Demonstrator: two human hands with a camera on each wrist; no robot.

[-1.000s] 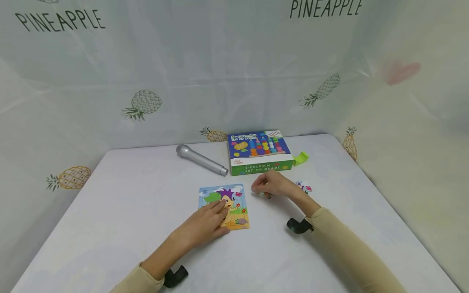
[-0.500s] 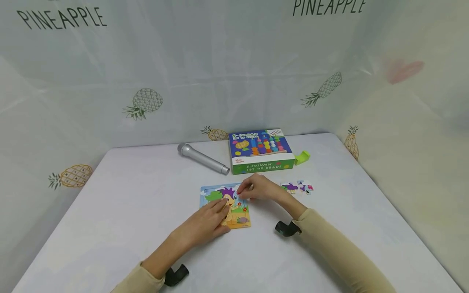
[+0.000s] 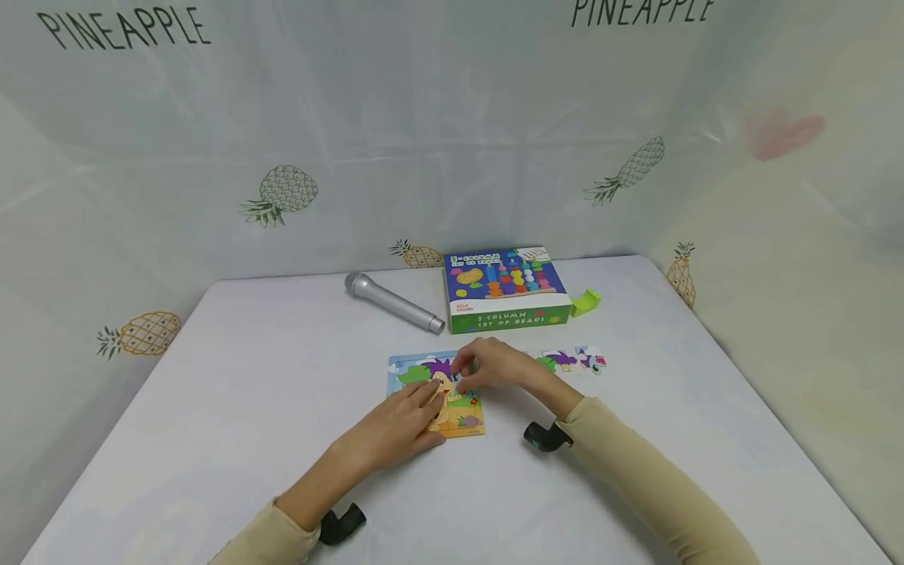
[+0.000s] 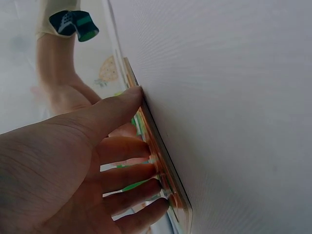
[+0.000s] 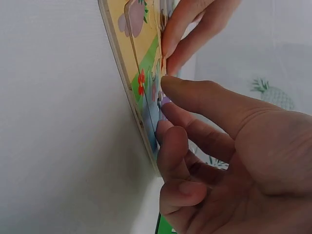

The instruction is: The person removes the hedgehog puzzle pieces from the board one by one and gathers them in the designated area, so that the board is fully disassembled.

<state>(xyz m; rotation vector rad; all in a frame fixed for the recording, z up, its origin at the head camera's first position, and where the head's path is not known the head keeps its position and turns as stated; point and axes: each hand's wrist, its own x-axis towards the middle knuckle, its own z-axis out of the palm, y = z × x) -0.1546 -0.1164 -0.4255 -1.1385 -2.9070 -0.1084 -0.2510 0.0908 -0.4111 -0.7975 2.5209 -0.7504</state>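
puzzle board point(image 3: 462, 412) under left hand point(image 3: 402, 420); right hand point(image 3: 490, 365) pinches piece.

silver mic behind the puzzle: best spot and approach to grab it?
Grip the silver microphone mid-barrel, coming from above with fingers across its width. It lies flat and diagonal on the table, head far-left; the straight barrel looks easier to close around than the bulbous head. The box crowds its tail end.

Glossy cardboard puzzle board point(image 3: 459, 408) lies on matt white cloth table point(image 3: 233, 392); microphone point(image 3: 392, 303) brushed metal
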